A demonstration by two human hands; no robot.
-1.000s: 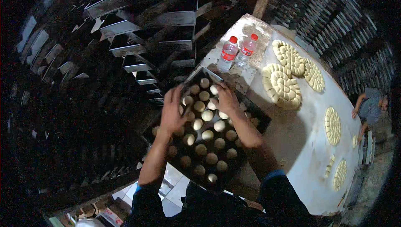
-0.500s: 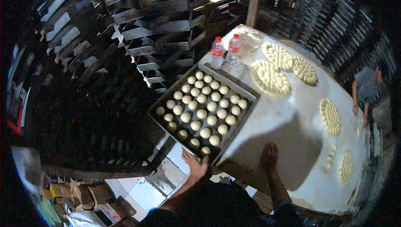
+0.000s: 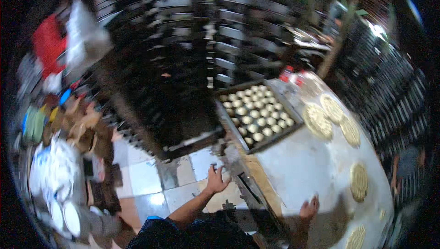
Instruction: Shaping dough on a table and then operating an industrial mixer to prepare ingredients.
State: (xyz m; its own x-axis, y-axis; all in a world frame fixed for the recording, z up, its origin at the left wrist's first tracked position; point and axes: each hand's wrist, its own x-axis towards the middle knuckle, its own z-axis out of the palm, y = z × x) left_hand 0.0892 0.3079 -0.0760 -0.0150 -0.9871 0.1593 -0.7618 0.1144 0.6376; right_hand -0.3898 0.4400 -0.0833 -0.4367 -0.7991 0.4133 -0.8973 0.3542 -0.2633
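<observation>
A dark square tray rests on the far left part of the pale worktable, filled with rows of round dough balls. Short of the tray's near corner, my left hand hangs over the tiled floor, empty, its fingers apart. My right hand hovers at the table's near left side with fingers loosely bent and nothing visible in them; blur softens it. Farther right lie flat round clusters of pale dough pieces, with another oval cluster nearer me.
Tall dark racks of stacked trays stand behind the table. Blurred bottles with red parts stand past the tray. Cardboard boxes, a white sack and white buckets crowd the floor at left. Another person stands at far right.
My left hand has come off the tray's near edge, and the tray now sits on the table. My view has swung left. The right hand remains empty near the table.
</observation>
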